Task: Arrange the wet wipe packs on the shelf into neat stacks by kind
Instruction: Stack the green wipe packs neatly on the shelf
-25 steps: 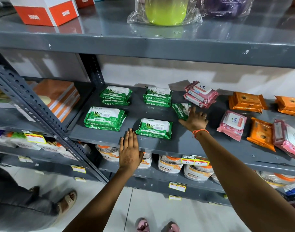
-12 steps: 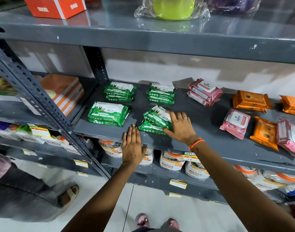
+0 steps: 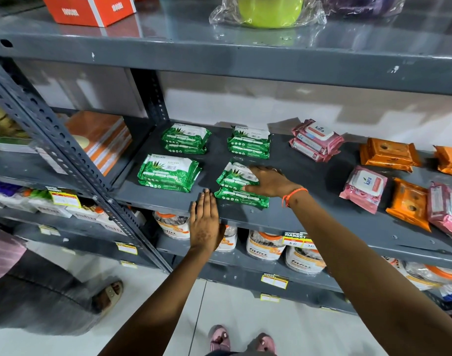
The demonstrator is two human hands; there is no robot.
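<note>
On the grey shelf (image 3: 309,217), my right hand (image 3: 268,182) grips a green wipe pack (image 3: 232,174), which lies tilted on a second green pack (image 3: 241,197) at the front middle. My left hand (image 3: 204,222) lies flat and empty on the shelf's front edge, just left of that pair. Other green stacks sit at the front left (image 3: 168,172), back left (image 3: 185,138) and back middle (image 3: 249,142). To the right are a pink stack (image 3: 314,141), a lone pink pack (image 3: 364,187), orange packs (image 3: 388,154) (image 3: 409,202) and a pink pack (image 3: 445,211) at the far right.
A slanted perforated post (image 3: 65,152) borders the shelf on the left. The shelf above (image 3: 219,57) carries a red box (image 3: 89,9) and a wrapped green bowl (image 3: 270,10). Jars (image 3: 266,244) fill the shelf below. Another person's sandalled foot (image 3: 108,294) is on the floor at the left.
My right hand carried a green pack from the shelf's middle leftward and set it on the front middle green pack. The left hand stayed on the shelf edge.
</note>
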